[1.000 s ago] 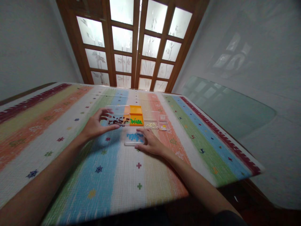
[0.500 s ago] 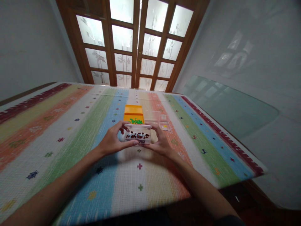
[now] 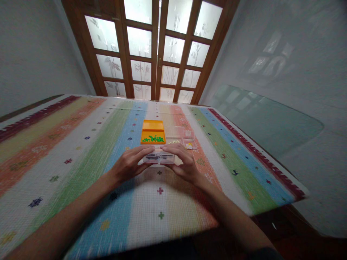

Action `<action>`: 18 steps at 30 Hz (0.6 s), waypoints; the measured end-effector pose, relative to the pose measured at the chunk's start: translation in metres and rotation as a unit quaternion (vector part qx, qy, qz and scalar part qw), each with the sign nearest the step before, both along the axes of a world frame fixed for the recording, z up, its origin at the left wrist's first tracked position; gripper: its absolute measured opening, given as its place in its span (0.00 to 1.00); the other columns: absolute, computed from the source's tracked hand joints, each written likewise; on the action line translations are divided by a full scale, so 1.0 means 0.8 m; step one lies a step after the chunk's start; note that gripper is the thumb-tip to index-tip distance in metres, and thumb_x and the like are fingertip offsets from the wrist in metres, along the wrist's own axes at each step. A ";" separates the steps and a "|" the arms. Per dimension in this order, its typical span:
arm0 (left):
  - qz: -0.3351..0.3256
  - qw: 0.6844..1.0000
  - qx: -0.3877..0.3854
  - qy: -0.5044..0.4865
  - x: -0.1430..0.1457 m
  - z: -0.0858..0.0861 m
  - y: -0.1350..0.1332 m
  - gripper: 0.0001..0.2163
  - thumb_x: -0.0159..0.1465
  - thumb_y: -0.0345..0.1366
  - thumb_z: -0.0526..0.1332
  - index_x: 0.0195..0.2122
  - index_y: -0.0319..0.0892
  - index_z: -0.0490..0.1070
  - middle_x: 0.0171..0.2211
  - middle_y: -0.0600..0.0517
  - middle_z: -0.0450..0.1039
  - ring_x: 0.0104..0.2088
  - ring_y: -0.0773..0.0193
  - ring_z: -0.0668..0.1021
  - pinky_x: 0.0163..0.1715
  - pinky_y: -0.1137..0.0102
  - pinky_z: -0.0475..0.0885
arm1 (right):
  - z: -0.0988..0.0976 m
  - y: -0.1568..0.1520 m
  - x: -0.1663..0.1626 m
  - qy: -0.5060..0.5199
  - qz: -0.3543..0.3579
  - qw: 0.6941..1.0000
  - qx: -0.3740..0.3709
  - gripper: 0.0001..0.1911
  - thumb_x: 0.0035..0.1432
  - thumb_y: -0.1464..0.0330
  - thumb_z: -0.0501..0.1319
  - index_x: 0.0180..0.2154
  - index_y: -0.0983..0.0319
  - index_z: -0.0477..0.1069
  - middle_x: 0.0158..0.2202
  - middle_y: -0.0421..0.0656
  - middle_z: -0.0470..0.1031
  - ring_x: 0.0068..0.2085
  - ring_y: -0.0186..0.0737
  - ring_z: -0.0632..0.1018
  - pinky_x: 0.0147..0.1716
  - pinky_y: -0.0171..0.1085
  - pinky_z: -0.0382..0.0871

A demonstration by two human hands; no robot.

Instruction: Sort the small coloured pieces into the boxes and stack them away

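Note:
Between my two hands is a clear plastic box (image 3: 158,158) with its lid down and small dark pieces showing through the front wall. My left hand (image 3: 131,160) grips its left side, fingers over the lid and thumb low at the front. On the right side my right hand (image 3: 184,160) holds it the same way. Just beyond the box lies an open orange case (image 3: 153,125), with small green pieces (image 3: 154,138) in its near half.
Right of the orange case are an open clear box (image 3: 173,134) with pale pieces and a smaller open clear box (image 3: 189,135) with a few yellow and white pieces. A striped cloth (image 3: 81,173) covers the table. Wooden doors with frosted panes (image 3: 141,68) stand beyond.
The clear box's lid has come down over the dark pieces. My fingers have moved from its sides onto the top, and the box has tipped flatter.

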State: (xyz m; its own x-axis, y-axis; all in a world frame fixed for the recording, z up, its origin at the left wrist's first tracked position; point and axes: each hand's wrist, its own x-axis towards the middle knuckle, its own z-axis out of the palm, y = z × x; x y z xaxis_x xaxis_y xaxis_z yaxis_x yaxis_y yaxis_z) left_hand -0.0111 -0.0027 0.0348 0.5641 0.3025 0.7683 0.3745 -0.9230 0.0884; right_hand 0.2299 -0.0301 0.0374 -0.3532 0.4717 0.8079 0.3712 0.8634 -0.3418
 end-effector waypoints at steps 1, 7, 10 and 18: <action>0.005 1.000 0.026 0.006 -0.001 -0.001 0.001 0.15 0.71 0.36 0.60 0.57 0.42 0.67 0.50 0.43 0.79 0.49 0.58 0.82 0.48 0.65 0.80 | 0.000 -0.001 0.000 -0.012 0.004 1.000 0.008 0.22 0.63 0.69 0.64 0.59 0.54 0.69 0.49 0.45 0.80 0.50 0.45 0.79 0.50 0.48 0.75; 0.032 0.995 0.097 0.020 -0.002 0.000 0.000 0.15 0.71 0.38 0.60 0.57 0.41 0.68 0.48 0.43 0.81 0.43 0.58 0.85 0.37 0.69 0.82 | 0.003 0.000 -0.002 -0.003 0.045 0.999 0.015 0.20 0.64 0.72 0.64 0.56 0.54 0.70 0.50 0.46 0.79 0.51 0.44 0.79 0.51 0.49 0.75; 0.027 0.994 0.106 0.012 0.000 0.001 -0.001 0.15 0.70 0.37 0.62 0.56 0.41 0.69 0.48 0.43 0.81 0.44 0.58 0.84 0.40 0.68 0.82 | 0.001 0.002 -0.003 0.011 0.059 0.998 0.002 0.18 0.64 0.72 0.64 0.55 0.54 0.72 0.50 0.46 0.79 0.51 0.44 0.79 0.51 0.49 0.76; -0.017 1.000 0.018 -0.006 0.003 0.007 -0.003 0.19 0.66 0.34 0.66 0.58 0.42 0.69 0.51 0.43 0.79 0.53 0.54 0.80 0.52 0.61 0.78 | -0.001 0.004 -0.002 0.029 0.070 0.997 -0.021 0.18 0.63 0.73 0.65 0.53 0.54 0.73 0.50 0.46 0.80 0.52 0.44 0.80 0.51 0.49 0.76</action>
State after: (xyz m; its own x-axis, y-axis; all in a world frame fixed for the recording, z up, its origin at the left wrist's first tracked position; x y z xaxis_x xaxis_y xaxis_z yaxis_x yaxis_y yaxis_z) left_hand -0.0090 -0.0048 0.0402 0.5641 0.2550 0.7853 0.3413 -0.9381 0.0594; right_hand 0.2281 -0.0269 0.0369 -0.3703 0.4555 0.8096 0.2266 0.8895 -0.3967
